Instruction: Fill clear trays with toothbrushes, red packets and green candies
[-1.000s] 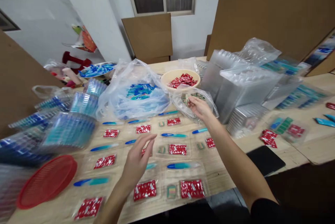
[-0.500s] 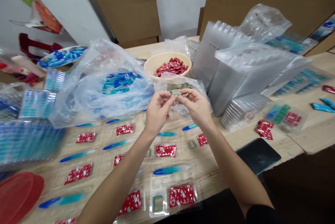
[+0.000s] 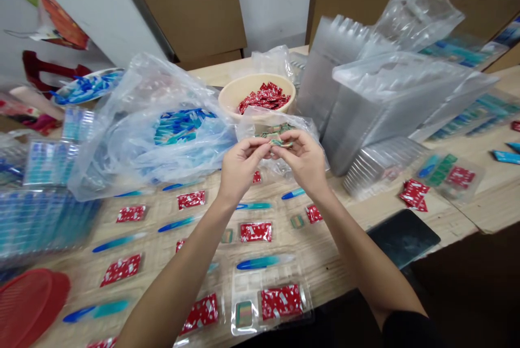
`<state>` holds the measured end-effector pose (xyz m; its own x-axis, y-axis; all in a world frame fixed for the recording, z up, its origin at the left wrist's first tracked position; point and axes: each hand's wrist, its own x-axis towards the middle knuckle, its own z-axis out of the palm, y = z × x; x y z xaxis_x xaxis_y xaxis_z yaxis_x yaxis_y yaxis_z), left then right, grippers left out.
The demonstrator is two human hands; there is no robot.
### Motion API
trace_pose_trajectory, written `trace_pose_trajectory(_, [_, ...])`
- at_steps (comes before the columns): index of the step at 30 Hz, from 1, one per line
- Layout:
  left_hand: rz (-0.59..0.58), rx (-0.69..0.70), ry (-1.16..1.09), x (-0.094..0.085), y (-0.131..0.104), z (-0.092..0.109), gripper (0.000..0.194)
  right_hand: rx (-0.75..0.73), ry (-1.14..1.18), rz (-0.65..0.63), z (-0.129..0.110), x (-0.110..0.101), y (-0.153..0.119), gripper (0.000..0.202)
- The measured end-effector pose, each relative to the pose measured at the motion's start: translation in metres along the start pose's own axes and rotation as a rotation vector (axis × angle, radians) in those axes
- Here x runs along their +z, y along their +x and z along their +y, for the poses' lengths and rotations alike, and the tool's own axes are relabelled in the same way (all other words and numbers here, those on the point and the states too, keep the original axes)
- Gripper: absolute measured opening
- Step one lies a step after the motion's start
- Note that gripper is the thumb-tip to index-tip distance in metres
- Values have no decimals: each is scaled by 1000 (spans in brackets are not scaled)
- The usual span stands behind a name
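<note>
Fingertips of my left hand [image 3: 244, 166] and my right hand [image 3: 303, 161] meet around small green-and-beige striped pieces [image 3: 276, 140], pinched between thumbs and fingers. Just behind them an open clear bag [image 3: 309, 126] holds more such pieces. Below my hands, clear trays [image 3: 242, 285] lie in rows; several hold a blue-teal pen-shaped item [image 3: 264, 262] and a red patterned packet [image 3: 281, 302]. The nearest tray also has a striped piece [image 3: 244, 314] in its lower left compartment. My forearms cover part of the rows.
Behind the clear bag stands a cream bowl [image 3: 233, 90] of red packets. A large plastic bag [image 3: 101, 147] of blue items is at left, above a red basket [image 3: 32, 304]. Stacked clear trays [image 3: 365, 109] and a black flat object [image 3: 404, 238] are at right.
The view has shifted slightly. My hands stay together at the clear bag, and the striped pieces between my fingertips have turned a little.
</note>
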<state>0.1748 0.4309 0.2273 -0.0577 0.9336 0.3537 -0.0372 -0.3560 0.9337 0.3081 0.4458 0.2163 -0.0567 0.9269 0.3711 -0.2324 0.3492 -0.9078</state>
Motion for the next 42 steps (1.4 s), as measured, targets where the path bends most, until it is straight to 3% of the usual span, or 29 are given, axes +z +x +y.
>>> trace_pose_trajectory(7, [-5, 105, 114, 0, 3, -9, 16, -39, 5, -46, -3, -3, 1, 19])
trace_pose_trajectory(11, [34, 339, 348, -2, 5, -10, 7, 65, 116, -91, -8, -6, 2, 23])
trace_pose_trajectory(15, [1, 582, 543, -3, 4, -7, 9, 134, 168, -105, -13, -10, 3, 29])
trace_pose_trajectory(19, [-22, 732, 646, -4, 5, -7, 11, 179, 218, -96, -13, -13, 4, 30])
trace_pose_trajectory(24, [9, 720, 694, -4, 6, -7, 17, 254, 322, -77, -10, -11, 3, 33])
trace_pose_trajectory(31, [-36, 724, 653, -5, 3, -7, 14, 269, 351, -62, -11, -11, 3, 32])
trace_pose_trajectory(37, [-2, 485, 374, -1, 0, -6, 11, 365, 409, -63, -9, -14, 6, 34])
trace_pose_trajectory(42, [-14, 353, 264, 0, 1, -3, 9, 282, 308, -2, -10, -13, 6, 38])
